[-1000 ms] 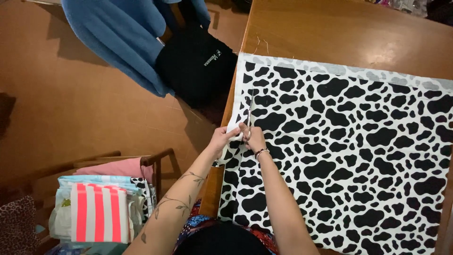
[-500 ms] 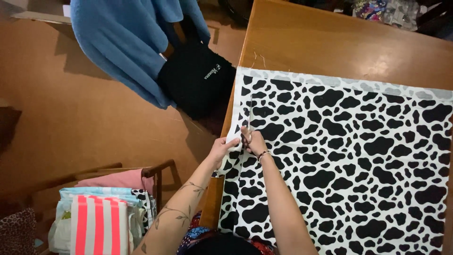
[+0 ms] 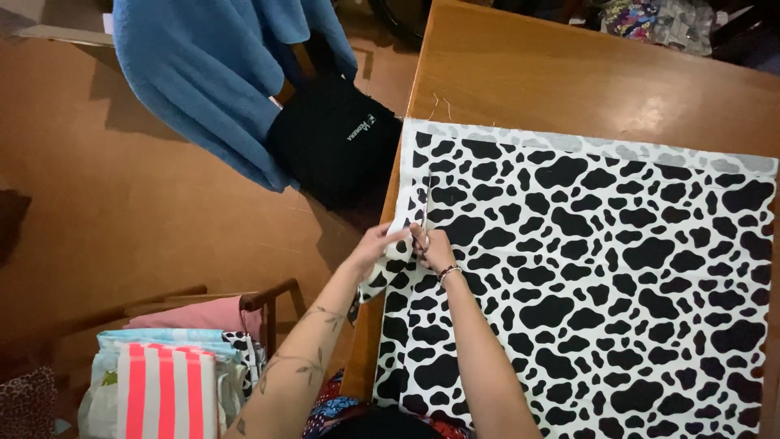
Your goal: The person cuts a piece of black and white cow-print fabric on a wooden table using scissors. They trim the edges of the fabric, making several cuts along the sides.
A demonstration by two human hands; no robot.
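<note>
While the cow-print fabric (image 3: 585,276) is lying flat across the wooden table (image 3: 569,73), its left margin is hanging over the table's left edge, where the cut is running. The right hand (image 3: 435,248) is closing its fingers through the scissors (image 3: 425,215), blades pointing toward the far edge. The left hand (image 3: 375,248) is pinching the loose strip (image 3: 388,256). If that strip is sagging or pulling sideways, the cut is likely wandering off line. Both forearms are reaching forward, wrists close together.
</note>
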